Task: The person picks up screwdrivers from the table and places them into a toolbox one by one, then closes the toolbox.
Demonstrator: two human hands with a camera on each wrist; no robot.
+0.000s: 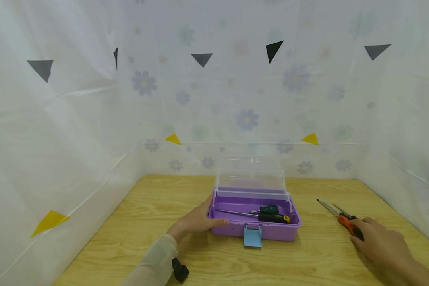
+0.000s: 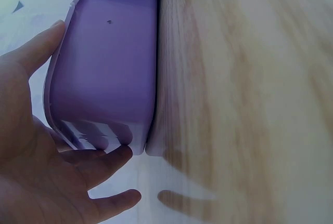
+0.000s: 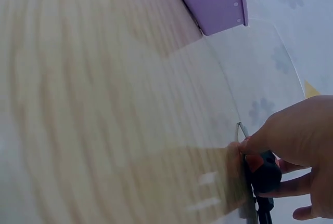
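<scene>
The person is wearing a thin, pale beige sleeve (image 1: pixel 156 258) that is covering the left forearm and ending just short of the left hand (image 1: pixel 196 220). A small black device (image 1: pixel 180 271) is sitting beneath that wrist. The right hand (image 1: pixel 379 242) is showing bare, with no ring or glove.

— By our left hand (image 1: pixel 196 221) we have the purple box (image 1: pixel 271 230), its latch (image 1: pixel 253 235) pale blue and its raised lid (image 1: pixel 250 174) clear.

— Inside it we see one screwdriver with a dark green handle (image 1: pixel 269 209) and one black-and-yellow (image 1: pixel 274 217).

— Under our right hand (image 1: pixel 379 240), the screwdriver handle (image 1: pixel 348 225) is orange and black.

— Beneath both hands, light wood-grain table (image 1: pixel 164 206); beyond them, white sheeting with faded blue flowers (image 1: pixel 144 82), dotted with black (image 1: pixel 273 49) and yellow triangles (image 1: pixel 310 138).
</scene>
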